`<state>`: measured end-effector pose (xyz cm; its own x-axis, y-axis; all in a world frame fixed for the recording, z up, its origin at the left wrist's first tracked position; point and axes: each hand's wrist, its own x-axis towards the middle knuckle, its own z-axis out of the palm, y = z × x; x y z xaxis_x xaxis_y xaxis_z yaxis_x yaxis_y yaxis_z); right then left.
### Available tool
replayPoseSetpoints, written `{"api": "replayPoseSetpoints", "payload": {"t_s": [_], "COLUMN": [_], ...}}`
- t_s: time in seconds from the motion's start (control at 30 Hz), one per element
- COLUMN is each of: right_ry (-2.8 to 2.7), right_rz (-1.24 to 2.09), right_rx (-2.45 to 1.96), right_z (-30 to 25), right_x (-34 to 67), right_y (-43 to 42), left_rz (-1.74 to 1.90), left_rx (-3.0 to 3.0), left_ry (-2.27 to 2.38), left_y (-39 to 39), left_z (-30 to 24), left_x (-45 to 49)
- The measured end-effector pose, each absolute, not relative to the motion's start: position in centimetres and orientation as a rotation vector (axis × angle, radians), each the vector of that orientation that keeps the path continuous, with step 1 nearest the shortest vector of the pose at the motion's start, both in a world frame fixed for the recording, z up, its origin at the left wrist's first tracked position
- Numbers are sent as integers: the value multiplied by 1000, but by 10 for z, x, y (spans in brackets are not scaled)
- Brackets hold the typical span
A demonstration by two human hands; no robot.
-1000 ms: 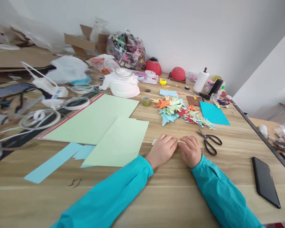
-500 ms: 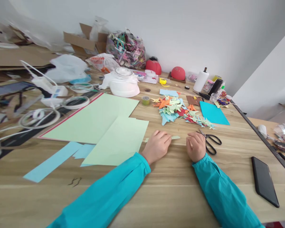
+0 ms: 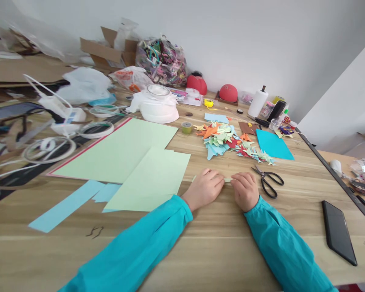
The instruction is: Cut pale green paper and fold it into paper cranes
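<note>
A narrow pale green paper strip (image 3: 227, 180) lies low over the table between my two hands. My left hand (image 3: 204, 187) is closed on its left part, and the fingers cover most of the paper. At the strip's right end my right hand (image 3: 245, 190) is closed too, its fingertips bent down onto the paper. Black-handled scissors (image 3: 270, 180) lie partly opened just right of my right hand. Beyond my hands is a pile of folded paper pieces (image 3: 220, 138) in green, blue, orange and red.
Green paper sheets (image 3: 152, 178) and a blue paper strip (image 3: 67, 207) lie to the left. A black phone (image 3: 339, 231) rests at the right. Turquoise paper (image 3: 274, 144), a thread spool (image 3: 187, 127) and a white roll-topped bundle (image 3: 158, 110) stand farther back. Cables (image 3: 48, 150) crowd the far left.
My right hand has moved left, away from the scissors, and closed on the strip's right end. My left hand has shifted slightly to the right along the strip.
</note>
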<state>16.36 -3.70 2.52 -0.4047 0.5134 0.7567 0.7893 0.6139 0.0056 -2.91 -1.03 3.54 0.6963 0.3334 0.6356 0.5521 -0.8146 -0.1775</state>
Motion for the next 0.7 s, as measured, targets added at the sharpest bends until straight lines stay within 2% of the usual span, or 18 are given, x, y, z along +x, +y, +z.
{"api": "replayPoseSetpoints", "payload": {"t_s": [0.5,0.63,0.7], "right_ry": [-1711,-1596,-1443], "right_rz": [-273,-55,142], "right_rx": [-1276,-1330,-1380], "right_z": [12,9,10], "right_x": [178,180,180], "right_y": [-28,-28,-27], "left_rz": [-1127,-1178,-1323], "left_rx": [-2360,-2367,-2339], "left_ry": [-1005,-1082,-1224], "left_y": [10,12,13], "left_z": [40,39,38], "left_x": [-66,-68,-69]}}
